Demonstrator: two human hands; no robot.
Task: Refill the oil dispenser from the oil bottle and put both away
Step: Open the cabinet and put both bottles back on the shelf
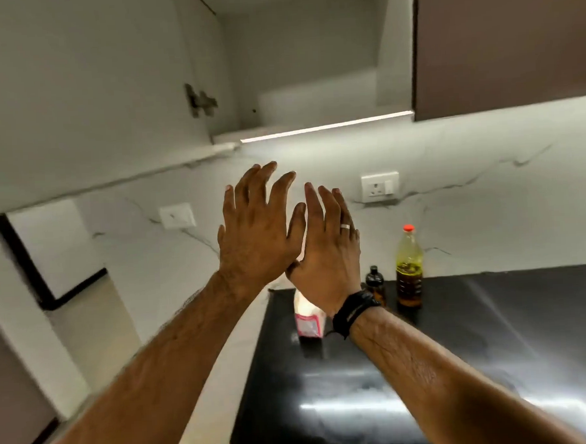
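A tall clear oil bottle [409, 270] with a red cap and dark yellow oil stands at the back of the black counter [461, 342], against the wall. Just left of it is a small dark oil dispenser [375, 285] with a black cap, partly hidden by my right wrist. My left hand [256, 230] and my right hand [327, 250] are raised side by side in the air in front of the wall, fingers spread and straight, holding nothing. The right hand wears a ring and a black wrist strap.
A white carton with a pink label [308, 317] stands on the counter's left part, behind my right hand. Above is an open white wall cabinet [311, 85] with a bare shelf, its door swung left; a brown cabinet [506, 41] hangs at right. Wall sockets [379, 186] sit on the marble backsplash.
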